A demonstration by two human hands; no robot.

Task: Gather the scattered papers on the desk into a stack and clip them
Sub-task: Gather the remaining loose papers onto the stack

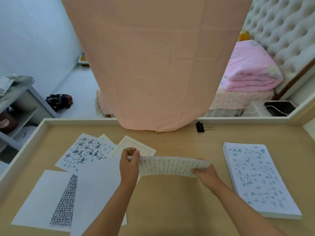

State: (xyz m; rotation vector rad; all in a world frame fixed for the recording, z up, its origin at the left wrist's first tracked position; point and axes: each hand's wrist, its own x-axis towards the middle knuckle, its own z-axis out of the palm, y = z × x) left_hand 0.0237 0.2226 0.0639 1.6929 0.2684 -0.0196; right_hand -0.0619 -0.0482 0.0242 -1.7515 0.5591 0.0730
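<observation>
A thin bundle of written sheets [167, 166] hangs flat just above the desk's middle, bowed slightly. My left hand [128, 165] pinches its left end and my right hand [205, 172] grips its right end. Several loose papers lie on the left: a sheet with bold black writing [81, 152], a bordered sheet [136, 145] behind my left hand, a blank sheet [97, 186], and a sheet with a dense dark text column [51, 200]. A thick stack of written pages [255, 179] rests on the right. A black binder clip [201, 127] lies near the desk's far edge.
The wooden desk [170, 198] has a raised pale rim. A peach cloth [153, 65] hangs down onto the far middle of the desk. Beyond are a bed with a pink folded quilt [250, 70], a grey shelf unit [18, 106] at left, and a cabled device [279, 107].
</observation>
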